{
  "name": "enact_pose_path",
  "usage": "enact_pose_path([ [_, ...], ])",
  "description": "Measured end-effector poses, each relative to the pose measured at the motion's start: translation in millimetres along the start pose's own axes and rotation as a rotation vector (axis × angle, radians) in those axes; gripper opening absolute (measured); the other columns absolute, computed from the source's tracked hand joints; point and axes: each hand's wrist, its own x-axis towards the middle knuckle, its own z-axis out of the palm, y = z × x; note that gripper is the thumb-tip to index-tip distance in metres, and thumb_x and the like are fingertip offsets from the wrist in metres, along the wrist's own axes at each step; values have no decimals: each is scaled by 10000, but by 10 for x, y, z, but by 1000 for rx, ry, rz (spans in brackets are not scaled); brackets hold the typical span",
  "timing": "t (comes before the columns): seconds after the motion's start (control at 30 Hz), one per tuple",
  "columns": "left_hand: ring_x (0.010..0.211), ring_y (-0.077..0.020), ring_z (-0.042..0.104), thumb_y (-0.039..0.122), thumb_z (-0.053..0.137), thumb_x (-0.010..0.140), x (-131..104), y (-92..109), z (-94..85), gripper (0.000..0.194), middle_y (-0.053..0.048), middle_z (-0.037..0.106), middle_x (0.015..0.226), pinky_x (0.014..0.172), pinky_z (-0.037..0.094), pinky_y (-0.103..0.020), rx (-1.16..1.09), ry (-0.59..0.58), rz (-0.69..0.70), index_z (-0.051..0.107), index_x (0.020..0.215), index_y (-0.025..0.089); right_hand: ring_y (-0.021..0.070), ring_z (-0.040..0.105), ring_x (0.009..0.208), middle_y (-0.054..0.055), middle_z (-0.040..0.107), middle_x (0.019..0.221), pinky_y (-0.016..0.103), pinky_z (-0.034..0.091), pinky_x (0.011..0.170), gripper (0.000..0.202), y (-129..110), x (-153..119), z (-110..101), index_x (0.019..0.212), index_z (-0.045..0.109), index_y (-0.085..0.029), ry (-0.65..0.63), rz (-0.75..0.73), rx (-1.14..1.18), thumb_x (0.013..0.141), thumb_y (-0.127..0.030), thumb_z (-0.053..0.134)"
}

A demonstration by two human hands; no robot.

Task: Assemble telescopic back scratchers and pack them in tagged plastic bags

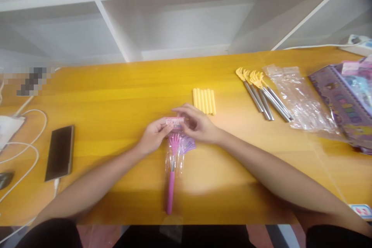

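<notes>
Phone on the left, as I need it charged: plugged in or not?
Plugged in: a white cable meets the near end of the phone.

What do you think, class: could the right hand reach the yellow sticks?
Probably yes: the right hand is close to the yellow sticks, with nothing between, though its fingers are at the pink card.

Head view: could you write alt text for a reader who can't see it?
A left hand pinches a pink card, a right hand at its other end, just above a bagged pink scratcher on a wooden table. Beyond lie yellow tubes; to the right, yellow-headed scratchers, clear bags and a purple box; to the left, a phone.
</notes>
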Motion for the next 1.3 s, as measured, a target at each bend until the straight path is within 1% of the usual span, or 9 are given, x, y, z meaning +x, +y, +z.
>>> enact_pose_path([
  [0.2, 1275, -331, 715, 467, 694, 1010, -8, -30, 6, 483, -172, 725, 1402, 993, 607, -403, -98, -35, -76, 686, 1394, 175, 162, 623, 877, 72, 614, 1112, 254, 510, 619, 486, -94, 39, -175, 1431, 546, -240, 102, 70, -110, 953, -153, 548],
  [0.3, 1299, -342, 703, 481, 665, 1024, -21, -21, 15, 484, -184, 720, 1406, 1004, 606, -420, -103, -36, -88, 683, 1393, 168, 155, 615, 784, 53, 644, 987, 268, 488, 606, 171, -332, -122, -175, 1151, 614, -210, 263, 331, -108, 1003, -243, 537],
  [0.4, 1272, -341, 718, 481, 671, 1017, -27, -21, 14, 476, -189, 721, 1403, 1005, 607, -426, -96, -3, -80, 696, 1370, 162, 149, 592, 680, 37, 666, 878, 286, 477, 577, 176, -646, -458, -41, 1004, 604, -208, 123, 595, -30, 1049, -363, 535],
  [0.6, 1232, -353, 739, 485, 691, 996, -21, -2, 36, 475, -192, 745, 1355, 1003, 612, -462, -135, 42, -76, 701, 1343, 161, 157, 627, 675, 133, 707, 1210, 343, 540, 635, 671, -1117, -1015, 502, 1600, 324, -219, 95, 746, -48, 1018, -369, 623],
  [0.73, 1206, -347, 749, 436, 761, 947, -14, 68, 76, 478, -188, 764, 1315, 981, 617, -435, -156, 75, -62, 713, 1323, 146, 200, 687, 720, 73, 748, 1010, 364, 572, 673, 933, -1154, -1080, 849, 1695, 97, -229, 150, 789, 92, 972, -317, 679],
  [0.9, 1164, -318, 761, 376, 740, 950, 3, 150, 83, 446, -189, 766, 1302, 940, 625, -413, -210, 43, -77, 689, 1320, 131, 219, 700, 662, -124, 745, 867, 402, 587, 588, 880, -944, -1111, 999, 1520, 268, -655, 241, 761, 229, 822, -485, 775],
  [1.03, 1152, -347, 763, 402, 714, 950, 11, 176, 65, 555, -189, 746, 1347, 938, 628, -502, -275, -32, -75, 556, 1438, 188, 243, 723, 681, -144, 740, 815, 449, 610, 603, 411, -971, -1093, 340, 1177, 584, -600, 335, 712, 163, 813, -590, 773],
  [1.17, 1133, -378, 768, 405, 668, 978, 15, 188, 58, 569, -222, 715, 1390, 990, 592, -591, -259, -84, -82, 480, 1470, 191, 230, 717, 828, 36, 757, 826, 421, 567, 804, 184, -1149, -1119, -1246, 1039, 630, -281, 569, 718, -522, 1037, -456, 574],
  [1.3, 1057, -353, 788, 403, 675, 971, 29, 178, 50, 583, -222, 740, 1341, 952, 609, -554, -245, -95, -88, 463, 1471, 188, 254, 680, 1204, 328, 659, 1263, 378, 489, 879, 368, -1069, -1326, -2734, 1383, 559, -39, 760, 1070, -1382, 1134, -249, 389],
])
